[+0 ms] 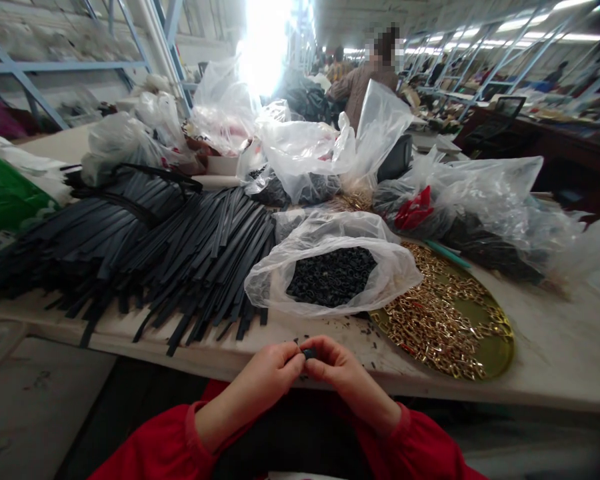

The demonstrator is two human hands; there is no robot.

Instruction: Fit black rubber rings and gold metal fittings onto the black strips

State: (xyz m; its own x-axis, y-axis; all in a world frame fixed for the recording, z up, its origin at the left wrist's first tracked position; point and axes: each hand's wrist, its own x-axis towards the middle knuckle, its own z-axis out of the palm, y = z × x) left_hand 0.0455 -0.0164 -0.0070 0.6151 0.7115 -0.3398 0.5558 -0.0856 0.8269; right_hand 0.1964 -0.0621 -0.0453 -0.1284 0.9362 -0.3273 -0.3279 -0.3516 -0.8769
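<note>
Hands meeting on a small black piece (309, 353) just off the table's near edge

The left hand (267, 377) and right hand (343, 373) both close their fingertips on the piece, at 6 o'clock from the open bag of black pieces (333, 277) and just short of the table (555, 333). The hold looks slight: the piece is tiny and mostly hidden by the fingers. A slip could drop it past the edge into the lap, where dark on dark would be hard to find. Loose black bits (365, 330) lie on the board at 1 o'clock of the hands. At 2 o'clock a tray (505, 353) of gold links (440, 313) sits near the edge, and a wide elbow could nudge it. Black straps (180, 247) at 10 o'clock reach the edge and might snag a sleeve.
</note>
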